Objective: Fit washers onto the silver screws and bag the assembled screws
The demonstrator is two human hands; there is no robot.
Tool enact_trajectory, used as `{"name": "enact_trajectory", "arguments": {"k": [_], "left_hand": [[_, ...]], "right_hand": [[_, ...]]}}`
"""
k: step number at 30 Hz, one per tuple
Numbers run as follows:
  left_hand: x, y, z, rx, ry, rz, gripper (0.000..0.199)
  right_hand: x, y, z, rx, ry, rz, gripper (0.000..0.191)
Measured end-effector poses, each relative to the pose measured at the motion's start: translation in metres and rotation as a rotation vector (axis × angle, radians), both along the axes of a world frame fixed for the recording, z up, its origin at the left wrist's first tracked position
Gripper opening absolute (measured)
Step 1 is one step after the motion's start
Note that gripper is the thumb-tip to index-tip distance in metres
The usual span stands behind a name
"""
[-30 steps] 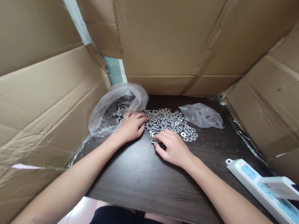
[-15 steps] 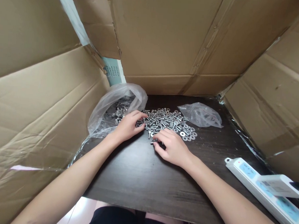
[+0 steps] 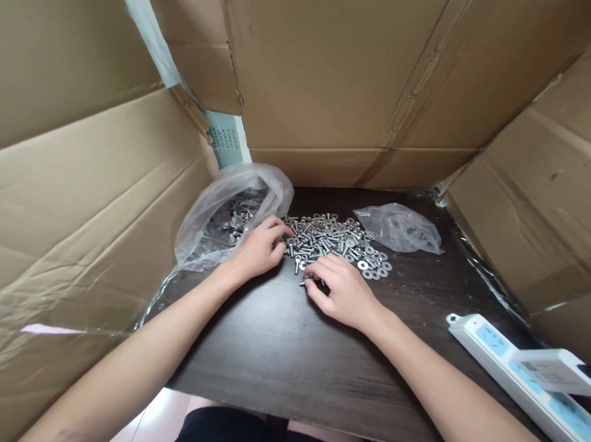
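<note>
Dark wood-look worktop (image 3: pixel 287 354) lies bare on the near side of the pile of bolts (image 3: pixel 327 237), which serves as the landmark here. Near and to the right of that pile, well apart from it, sits a white power strip (image 3: pixel 491 338) with something plugged in.

Just on the near side of the pile is the right hand (image 3: pixel 340 290), palm down, its thumb and forefinger closed in a pinch on a small metal piece (image 3: pixel 302 283), probably a bolt; only an end shows past the fingertips, and the other fingers curl in beneath the palm. For clean handling, I would keep this grip light and near the tip, so the piece can be turned without slipping.

At the left edge of the pile is the left hand (image 3: pixel 259 251), partly open, thumb and forefinger a little apart, fingertips in among the pieces; whether it holds one I cannot tell. Picking from the loose edge, rather than digging into the tangle, should bring up single pieces.

Flat washers (image 3: pixel 367 275) are scattered at the pile's right edge. Beside its left end, an open plastic bag (image 3: pixel 198 225) contains more metal bits; a crumpled bag (image 3: pixel 398 228) lies to its right. Behind everything stands a cardboard wall (image 3: pixel 328 83).
</note>
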State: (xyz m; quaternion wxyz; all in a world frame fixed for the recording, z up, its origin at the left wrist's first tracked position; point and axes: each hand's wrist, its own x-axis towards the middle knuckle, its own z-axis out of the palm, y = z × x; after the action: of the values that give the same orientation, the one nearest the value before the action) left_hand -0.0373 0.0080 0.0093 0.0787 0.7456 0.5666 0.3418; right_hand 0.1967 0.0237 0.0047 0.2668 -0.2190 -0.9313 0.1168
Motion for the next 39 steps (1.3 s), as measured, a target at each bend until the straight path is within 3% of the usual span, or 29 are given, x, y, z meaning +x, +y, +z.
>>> {"name": "enact_trajectory", "arguments": {"k": [5, 12, 19, 23, 27, 32, 39], "left_hand": [[-0.002, 0.006, 0.004, -0.035, 0.067, -0.002, 0.036], [0.007, 0.007, 0.008, -0.117, 0.204, 0.114, 0.030], [-0.002, 0.010, 0.005, -0.112, 0.208, 0.046, 0.022], [0.005, 0.003, 0.009, -0.033, 0.088, 0.016, 0.016], [0.026, -0.011, 0.013, -0.008, -0.087, -0.127, 0.014], [0.041, -0.020, 0.013, -0.097, -0.193, -0.185, 0.013], [0.036, -0.016, 0.010, -0.315, -0.556, -0.163, 0.049]], "right_hand": [[0.000, 0.000, 0.000, -0.006, 0.003, 0.006, 0.009], [0.000, -0.001, 0.000, -0.008, 0.005, 0.002, 0.008], [0.000, -0.001, 0.000, 0.004, 0.010, 0.007, 0.009], [0.000, 0.000, 0.002, 0.020, 0.071, -0.054, 0.008], [0.001, 0.003, 0.002, -0.010, 0.205, -0.196, 0.009], [0.002, 0.006, 0.001, -0.013, 0.183, -0.156, 0.017], [0.001, 0.006, 0.000, -0.009, 0.181, -0.160, 0.021]]}}
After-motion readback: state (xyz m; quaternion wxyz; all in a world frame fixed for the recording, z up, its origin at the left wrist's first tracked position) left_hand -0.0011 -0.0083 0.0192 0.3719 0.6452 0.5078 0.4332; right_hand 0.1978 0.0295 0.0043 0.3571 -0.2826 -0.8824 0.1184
